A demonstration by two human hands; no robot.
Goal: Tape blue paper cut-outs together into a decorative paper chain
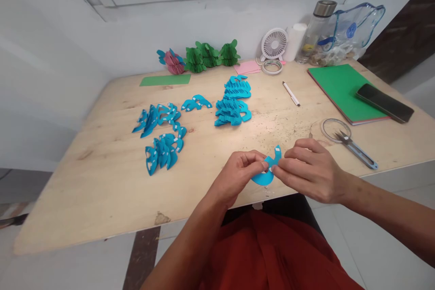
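My left hand (241, 173) and my right hand (311, 170) meet over the near edge of a wooden table (102, 190). Both pinch one blue curved paper cutout (267, 170) between their fingertips, left hand on its left side, right hand on its right. A small white patch shows on the cutout near my right fingertips. Further back lie stacks of similar blue paper cutouts (234, 102), and more blue cutouts with white tabs (161, 133) are spread at the left.
A small pair of snips (356, 149) and a clear tape ring (335, 129) lie to the right. A green notebook (343, 90) carries a black phone (384, 102). A pen (291, 94), tape roll (272, 66), small fan (273, 44), bottle (314, 29) and green paper shapes (210, 56) stand at the back.
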